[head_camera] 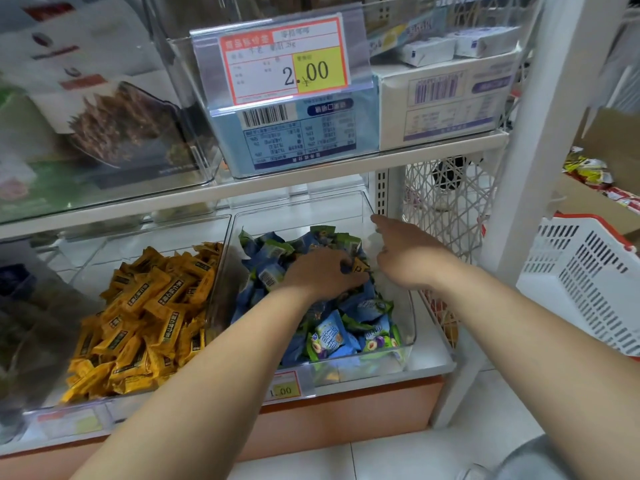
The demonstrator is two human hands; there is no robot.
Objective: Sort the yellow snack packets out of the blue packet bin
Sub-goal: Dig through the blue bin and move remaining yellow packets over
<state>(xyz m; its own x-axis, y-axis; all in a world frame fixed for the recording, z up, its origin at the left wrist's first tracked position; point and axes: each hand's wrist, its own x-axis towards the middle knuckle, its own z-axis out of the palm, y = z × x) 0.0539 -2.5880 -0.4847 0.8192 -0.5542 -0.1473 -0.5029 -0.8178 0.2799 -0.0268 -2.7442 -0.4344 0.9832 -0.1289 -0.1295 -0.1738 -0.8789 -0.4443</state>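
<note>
Lower shelf (433, 358): carries two bins side by side.
Left bin (86, 258): holds a heap of bar packets (145, 317).
Right bin (401, 306): holds a heap of pouch packets (332, 334).
Stray packet (360, 265): on the pouch heap, towards the back right.
Left hand (322, 275): on the pouch heap, fingers curled about the stray packet.
Right hand (405, 254): over the right bin's right side, just beside the left hand.
Upper shelf (311, 171): above both bins, carrying boxes.
Price tag (284, 60): in front of the middle box.
Basket (581, 285): right of the shelving.

One yellow packet (360, 264) lies tilted among blue packets (332, 332) heaped in the clear right bin (403, 306). The adjoining left bin (104, 251) holds piled yellow packets (145, 317).
</note>
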